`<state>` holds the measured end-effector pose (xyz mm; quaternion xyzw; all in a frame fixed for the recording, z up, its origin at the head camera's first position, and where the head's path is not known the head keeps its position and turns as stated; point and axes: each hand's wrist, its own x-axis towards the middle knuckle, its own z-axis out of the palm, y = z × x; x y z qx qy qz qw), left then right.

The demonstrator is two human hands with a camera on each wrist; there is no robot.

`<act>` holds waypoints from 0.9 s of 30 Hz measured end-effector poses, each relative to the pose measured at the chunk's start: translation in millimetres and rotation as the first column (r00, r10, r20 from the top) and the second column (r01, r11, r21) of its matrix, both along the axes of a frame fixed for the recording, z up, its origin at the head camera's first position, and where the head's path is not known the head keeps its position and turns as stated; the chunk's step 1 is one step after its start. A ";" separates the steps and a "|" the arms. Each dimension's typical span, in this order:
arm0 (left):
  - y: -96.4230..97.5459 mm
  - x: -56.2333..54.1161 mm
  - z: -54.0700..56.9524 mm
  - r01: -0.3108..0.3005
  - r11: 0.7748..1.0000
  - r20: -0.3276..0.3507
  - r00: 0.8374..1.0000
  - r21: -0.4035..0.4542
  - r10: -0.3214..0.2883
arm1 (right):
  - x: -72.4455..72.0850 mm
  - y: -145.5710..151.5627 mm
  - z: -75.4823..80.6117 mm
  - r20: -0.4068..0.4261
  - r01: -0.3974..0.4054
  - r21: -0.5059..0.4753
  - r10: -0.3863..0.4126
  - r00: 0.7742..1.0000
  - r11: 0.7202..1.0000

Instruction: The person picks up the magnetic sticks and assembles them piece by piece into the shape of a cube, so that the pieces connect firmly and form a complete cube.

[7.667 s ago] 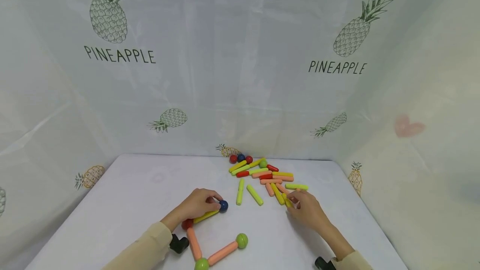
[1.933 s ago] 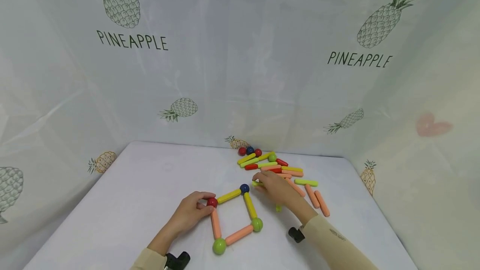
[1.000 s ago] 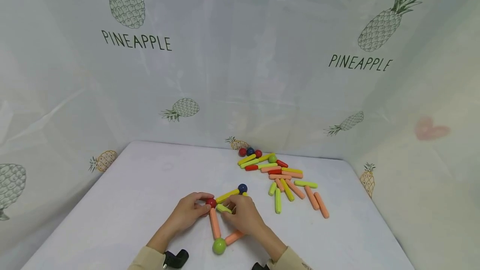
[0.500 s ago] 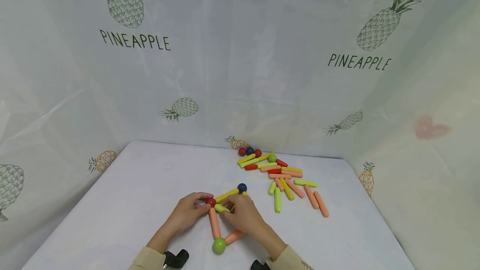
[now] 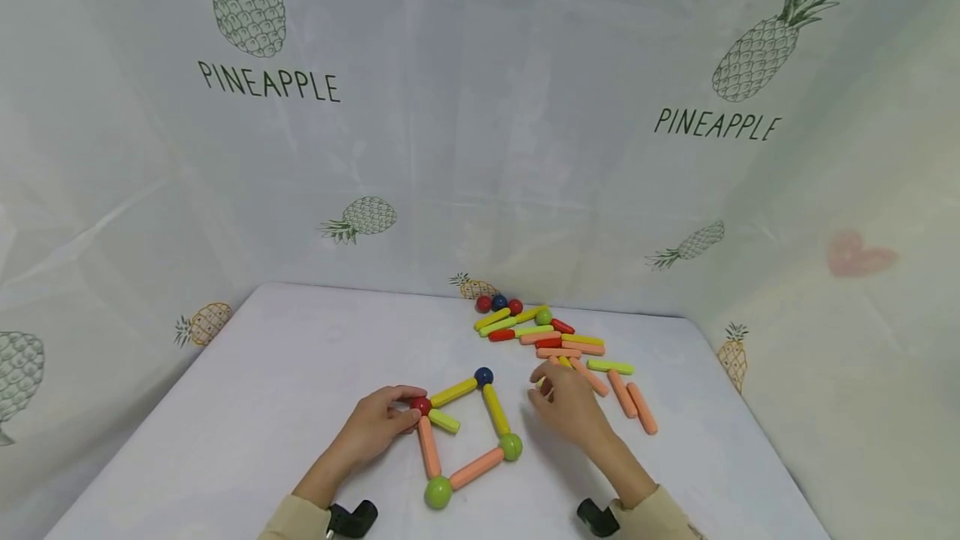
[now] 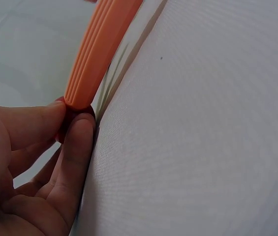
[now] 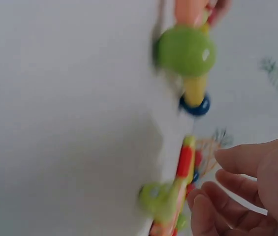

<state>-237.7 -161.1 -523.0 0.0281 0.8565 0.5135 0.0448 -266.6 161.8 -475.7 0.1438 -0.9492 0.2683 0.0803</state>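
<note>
My left hand (image 5: 375,427) pinches a red ball (image 5: 422,406) between thumb and fingers; the left wrist view shows an orange rod (image 6: 99,54) joined to it. This ball is the left corner of a four-sided frame lying on the table, with yellow rods (image 5: 453,392), orange rods (image 5: 477,468), a blue ball (image 5: 483,377) and two green balls (image 5: 511,447). A short lime rod (image 5: 446,422) sticks from the red ball into the frame. To the right, my right hand (image 5: 573,408) hovers by the loose rods, fingers loosely bent and nothing between them.
Loose lime, yellow, orange and red rods (image 5: 558,352) lie in a heap behind my right hand, with two orange rods (image 5: 633,401) farther right. Red and blue balls (image 5: 499,302) sit at the table's back edge, before a pineapple-print curtain (image 5: 480,148).
My right hand took a lime rod from the heap, set it against the red ball and let go, then moved back right. Earlier, the second yellow rod joined the frame. The left hand now holds the red ball.
</note>
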 end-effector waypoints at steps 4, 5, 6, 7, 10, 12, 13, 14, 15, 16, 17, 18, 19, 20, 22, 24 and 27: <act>-0.3 0.4 1.9 -0.011 1.000 0.008 1.000 -0.015 0.011 | -3.5 24.7 -10.3 0.050 0.085 0.038 -0.087 0.995 0.996; -0.2 0.6 2.1 -0.014 1.000 0.012 1.000 -0.016 0.014 | -3.9 28.3 -12.6 0.067 0.092 0.040 -0.095 0.993 0.995; -0.2 0.9 2.1 -0.013 1.000 0.016 1.000 -0.015 0.013 | -4.6 31.0 -15.4 0.079 0.098 0.040 -0.101 0.992 0.994; -0.1 1.0 1.8 -0.010 1.000 0.018 1.000 -0.013 0.011 | -5.2 33.3 -17.4 0.096 0.103 0.037 -0.106 0.990 0.994; 0.5 1.4 1.0 -0.003 1.000 0.019 1.000 0.002 0.003 | -6.9 38.4 -20.9 0.139 0.109 0.030 -0.112 0.984 0.994; 0.9 0.8 0.1 0.001 1.000 0.014 1.000 0.007 -0.001 | -8.7 41.6 -20.8 0.157 0.103 0.017 -0.105 0.982 0.994; 1.3 0.4 0.0 -0.001 1.000 0.011 1.000 0.007 0.000 | -9.3 43.3 -19.3 0.172 0.101 0.009 -0.101 0.980 0.995; 1.7 0.0 0.2 -0.003 1.000 0.010 1.000 0.007 0.003 | -10.1 45.2 -18.4 0.185 0.100 0.001 -0.098 0.978 0.995; 2.1 -0.4 0.4 -0.005 1.000 0.007 1.000 0.006 0.005 | -10.6 46.8 -17.2 0.196 0.098 -0.001 -0.096 0.976 0.995; 2.2 -0.6 0.3 -0.006 1.000 0.006 1.000 0.007 0.006 | -10.8 48.1 -15.3 0.207 0.096 -0.003 -0.093 0.974 0.995; 2.2 -0.6 0.5 -0.008 1.000 0.008 1.000 0.009 0.008 | -10.6 49.4 -13.2 0.221 0.094 -0.008 -0.090 0.971 0.996; 2.3 -0.6 0.7 -0.008 1.000 0.008 1.000 0.012 0.008 | -10.2 50.7 -11.5 0.235 0.092 -0.010 -0.087 0.968 0.996; 2.4 -0.7 0.8 -0.007 1.000 0.009 1.000 0.014 0.007 | -9.6 51.8 -9.8 0.246 0.091 -0.007 -0.087 0.965 0.996; 2.4 -0.7 0.9 -0.005 1.000 0.010 1.000 0.017 0.005 | -8.9 53.1 -8.5 0.252 0.085 -0.009 -0.079 0.965 0.996; 2.5 -0.6 1.3 -0.005 1.000 0.012 1.000 0.020 0.004 | -7.0 54.7 -4.8 0.252 0.054 -0.019 -0.048 0.967 0.998; 2.4 -0.6 0.9 -0.004 1.000 0.013 1.000 0.021 0.004 | -5.7 54.9 -1.2 0.231 0.008 -0.020 -0.003 0.973 1.000; 1.7 -0.6 0.0 -0.009 1.000 0.014 1.000 0.021 0.008 | -4.6 50.9 6.7 0.182 -0.085 -0.015 0.086 0.980 0.996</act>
